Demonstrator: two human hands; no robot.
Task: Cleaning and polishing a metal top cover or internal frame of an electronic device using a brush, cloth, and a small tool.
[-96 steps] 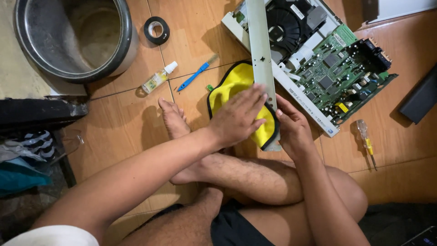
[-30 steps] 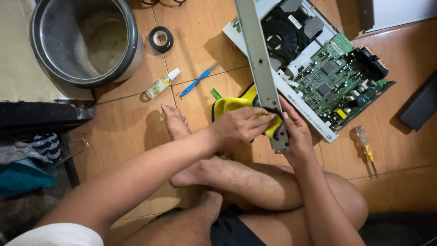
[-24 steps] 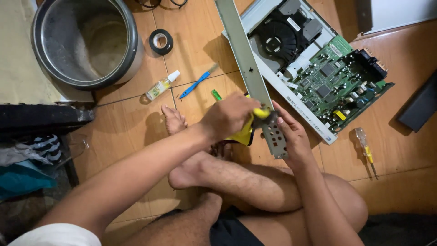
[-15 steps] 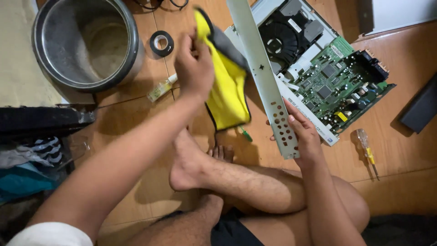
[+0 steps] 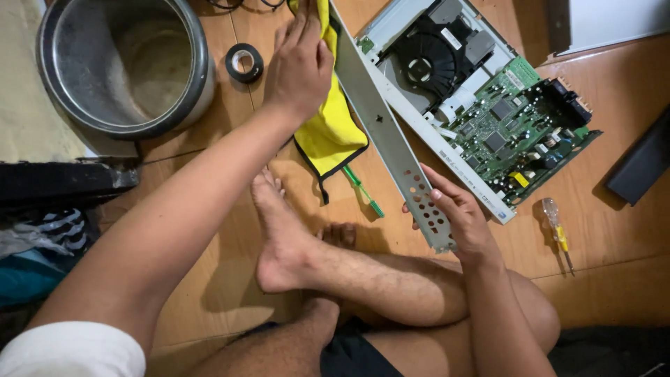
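left hand (image 5: 300,59) fingers pressed flat on the yellow cloth (image 5: 333,126), pinning its upper part against the long grey metal panel (image 5: 387,139). half a second ago the cloth hung lifted off the floor at 11 o'clock; now it lies along the panel's upper end at 12, so a wipe along the strip looks under way. right hand (image 5: 453,220) fingers wrapped round the panel's perforated lower end at 5 o'clock, same grip as before. outward: green-handled tool (image 5: 363,190) on the floor under the cloth, opened player chassis with green circuit board (image 5: 516,132) at 2, yellow screwdriver (image 5: 556,230) at 4, tape roll (image 5: 244,63) and metal pot (image 5: 125,66) at 10.
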